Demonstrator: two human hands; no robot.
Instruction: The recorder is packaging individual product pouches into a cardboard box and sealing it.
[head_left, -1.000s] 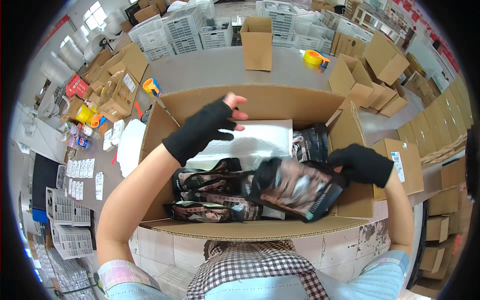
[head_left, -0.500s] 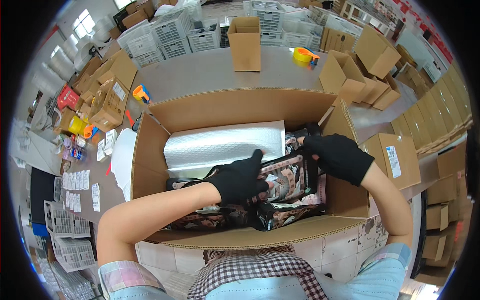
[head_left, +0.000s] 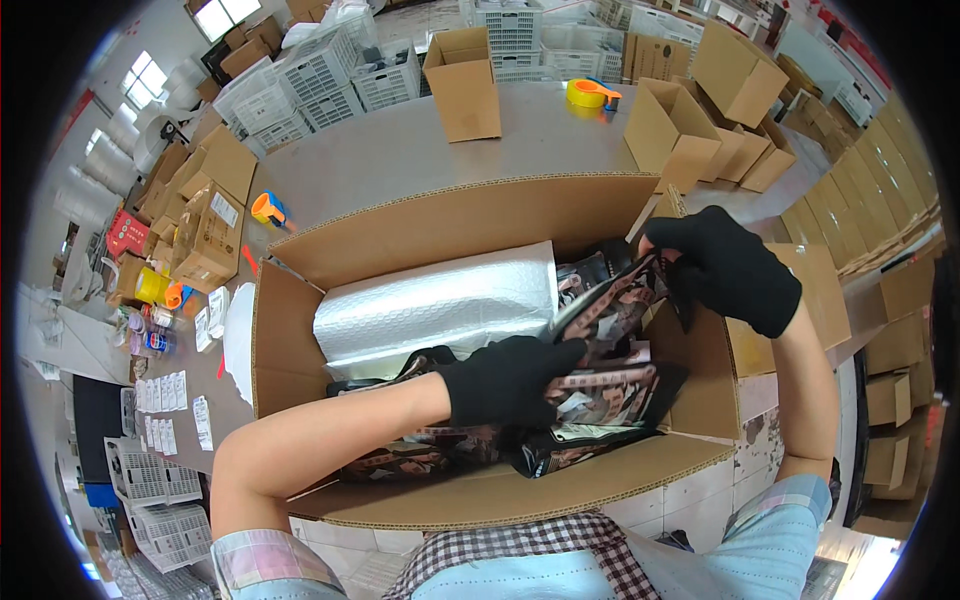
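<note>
An open cardboard box [head_left: 360,225] stands in front of me with several black printed pouches inside. My right hand [head_left: 735,270], in a black glove, pinches the upper right corner of one pouch [head_left: 615,310] and holds it tilted up over the box's right part. My left hand [head_left: 510,385], gloved alike, reaches in with its fingers closed at the left edge of another pouch [head_left: 605,395]; its fingertips are partly hidden. A silver bubble-wrap mailer [head_left: 435,305] lies along the box's far side. Further pouches [head_left: 400,460] lie under my left forearm, partly covered.
On the table [head_left: 370,160] are a small upright carton [head_left: 465,90], a yellow tape roll in a dispenser [head_left: 590,95] and an orange tape dispenser [head_left: 268,208]. Open cartons [head_left: 670,130] crowd the right, and labels [head_left: 160,392] lie left. White crates [head_left: 320,85] are stacked beyond.
My right hand has moved right and toward me, raising and tilting the pouch. My left hand has shifted slightly right and lower, and the two pouches now show apart. The view has turned slightly.
</note>
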